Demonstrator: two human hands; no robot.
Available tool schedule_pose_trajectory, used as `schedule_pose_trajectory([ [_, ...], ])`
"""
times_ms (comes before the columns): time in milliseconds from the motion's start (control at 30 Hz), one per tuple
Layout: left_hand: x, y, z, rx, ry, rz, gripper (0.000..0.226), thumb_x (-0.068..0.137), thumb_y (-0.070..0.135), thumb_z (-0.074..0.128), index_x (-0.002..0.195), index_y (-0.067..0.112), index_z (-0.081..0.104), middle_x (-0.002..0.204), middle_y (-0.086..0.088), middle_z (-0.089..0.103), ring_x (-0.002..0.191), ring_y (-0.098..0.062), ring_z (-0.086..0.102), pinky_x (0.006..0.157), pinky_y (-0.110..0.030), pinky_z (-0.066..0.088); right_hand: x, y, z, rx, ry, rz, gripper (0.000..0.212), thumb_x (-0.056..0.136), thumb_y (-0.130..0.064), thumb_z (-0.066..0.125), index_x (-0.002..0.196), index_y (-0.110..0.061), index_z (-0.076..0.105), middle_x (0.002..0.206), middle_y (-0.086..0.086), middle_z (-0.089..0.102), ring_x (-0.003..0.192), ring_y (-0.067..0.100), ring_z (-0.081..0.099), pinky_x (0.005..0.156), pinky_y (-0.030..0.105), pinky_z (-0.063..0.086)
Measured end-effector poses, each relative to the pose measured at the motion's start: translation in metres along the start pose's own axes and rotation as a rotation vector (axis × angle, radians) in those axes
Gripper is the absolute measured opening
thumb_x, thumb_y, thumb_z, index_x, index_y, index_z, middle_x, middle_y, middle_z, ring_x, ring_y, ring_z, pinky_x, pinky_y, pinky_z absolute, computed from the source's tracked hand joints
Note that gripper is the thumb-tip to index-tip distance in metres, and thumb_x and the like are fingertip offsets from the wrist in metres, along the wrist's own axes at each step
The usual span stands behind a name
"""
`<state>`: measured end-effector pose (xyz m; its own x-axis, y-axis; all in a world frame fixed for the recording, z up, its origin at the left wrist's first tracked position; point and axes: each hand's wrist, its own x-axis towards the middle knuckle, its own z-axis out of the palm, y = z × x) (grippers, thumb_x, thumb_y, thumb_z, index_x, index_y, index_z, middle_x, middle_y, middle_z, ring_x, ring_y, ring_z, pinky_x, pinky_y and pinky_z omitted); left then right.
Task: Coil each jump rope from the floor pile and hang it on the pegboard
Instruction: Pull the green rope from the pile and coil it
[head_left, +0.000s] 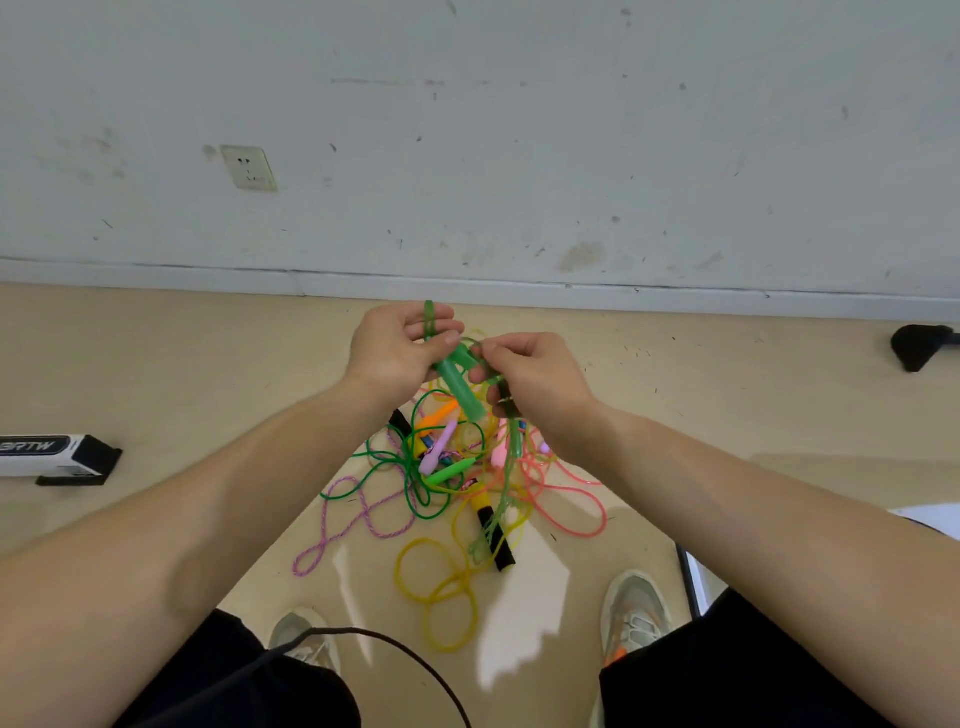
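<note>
I hold a translucent green jump rope above the floor. My left hand (397, 345) grips its green handles (460, 382) and a loop of cord that sticks up past my fingers. My right hand (530, 379) pinches the same green cord (506, 483), which hangs down in several strands toward the floor. Below lies the pile of jump ropes (452, 467): green, yellow, pink and purple-braided cords tangled with orange, pink, green and yellow-black handles. No pegboard is in view.
A scuffed white wall with a socket (248, 167) rises just behind the pile. A black-and-white box (57, 458) lies on the floor at left, a black object (917, 345) at far right. My shoes (636, 613) stand close to the pile; a black cable (415, 660) crosses near them.
</note>
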<state>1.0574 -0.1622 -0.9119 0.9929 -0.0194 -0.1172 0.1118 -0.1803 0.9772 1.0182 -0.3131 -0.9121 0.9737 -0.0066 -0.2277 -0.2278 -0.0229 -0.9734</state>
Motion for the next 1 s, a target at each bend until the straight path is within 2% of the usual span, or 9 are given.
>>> schedule_pose_trajectory([
  [100, 0.002, -0.001, 0.003, -0.075, 0.081, 0.003, 0.021, 0.091, -0.001, 0.067, 0.109, 0.011, 0.066, 0.097, 0.003, 0.074, 0.083, -0.009, 0.070, 0.067, -0.024, 0.057, -0.008, 0.002, 0.009, -0.048, 0.017, 0.045, 0.023, 0.102, -0.017, 0.045, 0.092, -0.015, 0.064, 0.068, 0.002, 0.065, 0.048, 0.013, 0.047, 0.045, 0.023, 0.041],
  [200, 0.000, 0.000, 0.010, -0.160, 0.148, -0.005, 0.024, 0.091, -0.003, 0.066, 0.112, 0.008, 0.066, 0.097, 0.003, 0.073, 0.079, -0.003, 0.069, 0.064, -0.020, 0.057, -0.013, 0.003, 0.015, -0.093, -0.050, 0.034, 0.023, 0.105, -0.020, 0.041, 0.107, -0.018, 0.063, 0.061, -0.001, 0.061, 0.043, 0.014, 0.042, 0.040, 0.020, 0.037],
  [267, -0.001, 0.002, 0.014, -0.248, 0.174, -0.028, 0.024, 0.091, -0.004, 0.065, 0.112, 0.008, 0.065, 0.101, -0.001, 0.073, 0.084, -0.007, 0.069, 0.072, -0.023, 0.060, -0.015, 0.004, 0.018, -0.182, -0.070, -0.052, 0.027, 0.104, -0.020, 0.042, 0.118, -0.023, 0.065, 0.060, -0.002, 0.060, 0.037, 0.012, 0.043, 0.039, 0.021, 0.036],
  [400, -0.001, 0.003, 0.021, -0.382, 0.167, -0.085, 0.019, 0.090, -0.003, 0.067, 0.106, 0.009, 0.064, 0.099, -0.001, 0.073, 0.088, -0.012, 0.070, 0.077, -0.026, 0.060, -0.014, 0.013, 0.020, -0.459, 0.080, -0.340, 0.027, 0.101, -0.016, 0.047, 0.108, -0.021, 0.073, 0.055, -0.008, 0.053, 0.044, 0.005, 0.049, 0.046, 0.014, 0.036],
  [567, 0.004, 0.007, 0.016, -0.464, 0.113, -0.184, 0.031, 0.085, 0.001, 0.074, 0.114, 0.001, 0.062, 0.097, -0.004, 0.073, 0.090, -0.018, 0.070, 0.087, -0.035, 0.059, -0.007, 0.021, 0.018, -0.847, 0.110, -0.542, 0.018, 0.096, -0.020, 0.048, 0.090, -0.017, 0.065, 0.061, 0.002, 0.053, 0.063, 0.025, 0.050, 0.059, 0.040, 0.047],
  [700, 0.003, 0.006, 0.015, -0.390, 0.131, -0.178, 0.037, 0.080, -0.009, 0.075, 0.113, 0.002, 0.063, 0.105, -0.004, 0.073, 0.093, -0.017, 0.071, 0.083, -0.033, 0.060, -0.008, 0.021, 0.019, -1.004, 0.101, -0.613, 0.018, 0.100, -0.021, 0.045, 0.096, -0.014, 0.061, 0.075, 0.007, 0.063, 0.070, 0.028, 0.053, 0.058, 0.039, 0.039],
  [767, 0.004, 0.008, 0.013, -0.400, 0.156, -0.173, 0.033, 0.081, -0.009, 0.073, 0.109, 0.004, 0.064, 0.106, -0.005, 0.073, 0.099, -0.019, 0.071, 0.087, -0.036, 0.060, -0.011, 0.020, 0.020, -0.940, 0.099, -0.617, 0.017, 0.101, -0.021, 0.047, 0.099, -0.013, 0.062, 0.073, 0.006, 0.065, 0.065, 0.024, 0.055, 0.058, 0.035, 0.033],
  [833, 0.005, 0.013, 0.009, -0.440, 0.151, -0.182, 0.028, 0.083, -0.009, 0.071, 0.106, 0.006, 0.065, 0.109, -0.006, 0.073, 0.105, -0.021, 0.070, 0.091, -0.040, 0.058, -0.013, 0.018, 0.020, -0.741, 0.068, -0.513, 0.018, 0.102, -0.024, 0.049, 0.099, -0.014, 0.063, 0.069, 0.004, 0.068, 0.052, 0.015, 0.058, 0.057, 0.033, 0.042],
  [1000, 0.007, 0.025, -0.005, -0.614, 0.095, -0.247, 0.031, 0.088, -0.008, 0.066, 0.117, 0.002, 0.062, 0.109, -0.004, 0.073, 0.108, -0.024, 0.070, 0.091, -0.041, 0.058, -0.003, 0.019, 0.003, -0.524, -0.092, -0.242, 0.032, 0.103, -0.031, 0.049, 0.078, -0.017, 0.064, 0.056, -0.005, 0.056, 0.044, 0.003, 0.047, 0.053, 0.023, 0.039],
])
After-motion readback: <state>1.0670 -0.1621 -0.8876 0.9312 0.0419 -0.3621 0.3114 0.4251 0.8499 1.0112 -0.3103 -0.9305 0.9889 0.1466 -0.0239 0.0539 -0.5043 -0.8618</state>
